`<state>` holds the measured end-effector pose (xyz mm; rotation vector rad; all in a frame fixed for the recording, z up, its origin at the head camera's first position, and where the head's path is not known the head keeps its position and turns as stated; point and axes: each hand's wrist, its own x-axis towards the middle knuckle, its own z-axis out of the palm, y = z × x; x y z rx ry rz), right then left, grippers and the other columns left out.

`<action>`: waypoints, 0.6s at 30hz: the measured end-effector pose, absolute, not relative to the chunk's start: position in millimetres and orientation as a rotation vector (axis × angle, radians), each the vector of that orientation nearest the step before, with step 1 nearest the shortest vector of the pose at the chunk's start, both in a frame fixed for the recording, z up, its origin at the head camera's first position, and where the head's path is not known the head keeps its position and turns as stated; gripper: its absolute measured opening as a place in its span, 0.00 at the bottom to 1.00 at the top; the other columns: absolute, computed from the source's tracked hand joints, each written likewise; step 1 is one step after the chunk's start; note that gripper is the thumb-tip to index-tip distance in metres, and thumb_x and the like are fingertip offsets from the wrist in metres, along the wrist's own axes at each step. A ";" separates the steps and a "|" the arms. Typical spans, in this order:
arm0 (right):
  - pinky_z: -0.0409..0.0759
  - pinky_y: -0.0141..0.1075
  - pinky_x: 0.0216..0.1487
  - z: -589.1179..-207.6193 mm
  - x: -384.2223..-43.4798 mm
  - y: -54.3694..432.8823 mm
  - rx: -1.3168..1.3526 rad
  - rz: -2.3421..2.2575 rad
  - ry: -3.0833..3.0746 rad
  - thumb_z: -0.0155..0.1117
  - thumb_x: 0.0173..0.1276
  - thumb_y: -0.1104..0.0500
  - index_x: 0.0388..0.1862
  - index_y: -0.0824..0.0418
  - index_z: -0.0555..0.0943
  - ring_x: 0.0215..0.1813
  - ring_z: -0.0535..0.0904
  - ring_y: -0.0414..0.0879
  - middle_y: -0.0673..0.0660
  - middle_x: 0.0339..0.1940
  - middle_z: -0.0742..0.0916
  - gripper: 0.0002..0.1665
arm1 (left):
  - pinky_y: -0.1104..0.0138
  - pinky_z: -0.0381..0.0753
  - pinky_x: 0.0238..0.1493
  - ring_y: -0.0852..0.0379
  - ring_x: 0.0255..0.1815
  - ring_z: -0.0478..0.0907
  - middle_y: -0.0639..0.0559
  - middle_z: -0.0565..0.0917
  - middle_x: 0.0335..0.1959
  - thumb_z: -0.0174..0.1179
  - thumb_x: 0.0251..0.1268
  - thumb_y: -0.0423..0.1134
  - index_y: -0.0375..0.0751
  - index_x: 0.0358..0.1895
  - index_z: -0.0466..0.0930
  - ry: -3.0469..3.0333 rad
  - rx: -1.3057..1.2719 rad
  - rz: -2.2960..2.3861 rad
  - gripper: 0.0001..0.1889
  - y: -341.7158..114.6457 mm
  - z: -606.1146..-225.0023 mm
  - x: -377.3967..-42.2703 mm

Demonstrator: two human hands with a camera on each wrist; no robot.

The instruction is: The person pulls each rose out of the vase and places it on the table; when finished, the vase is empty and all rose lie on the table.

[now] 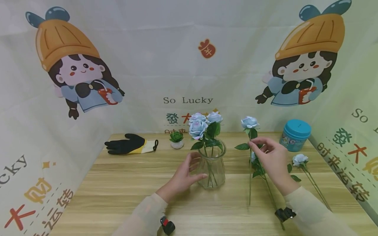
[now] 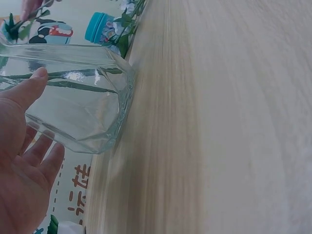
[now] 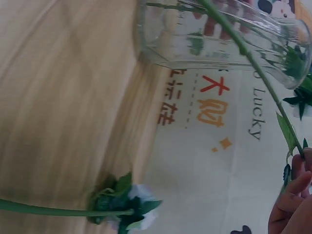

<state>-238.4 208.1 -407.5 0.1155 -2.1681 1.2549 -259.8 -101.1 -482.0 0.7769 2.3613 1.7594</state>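
A clear glass vase (image 1: pixel 211 178) stands upright on the table, with several pale-blue artificial roses (image 1: pixel 198 128) in it. My left hand (image 1: pixel 184 177) holds the vase from its left side, the thumb across the front and the fingers behind. In the left wrist view, the thumb (image 2: pixel 34 87) lies over the glass. To the right of the vase, my right hand (image 1: pixel 273 157) pinches the stem of a single blue rose (image 1: pixel 249 122), bloom up. Its green stem (image 3: pixel 253 63) hangs below the fingers in the right wrist view.
More loose roses (image 1: pixel 300 160) lie on the table (image 1: pixel 118 193) at the right, one partly behind my right hand. A blue-lidded jar (image 1: pixel 296 135) stands at the back right. Back left are a black and yellow glove (image 1: pixel 127 145) and a small potted succulent (image 1: pixel 176 139). A printed cloth (image 1: pixel 147 49) hangs behind.
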 end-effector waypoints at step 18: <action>0.80 0.31 0.25 -454.5 -251.8 216.2 0.101 1.261 -2.596 0.74 0.69 0.55 0.42 0.57 0.89 0.26 0.83 0.46 0.56 0.35 0.92 0.08 | 0.49 0.67 0.80 0.42 0.79 0.64 0.44 0.67 0.76 0.72 0.65 0.34 0.43 0.76 0.58 2.353 0.754 1.762 0.40 -100.6 -481.2 -259.1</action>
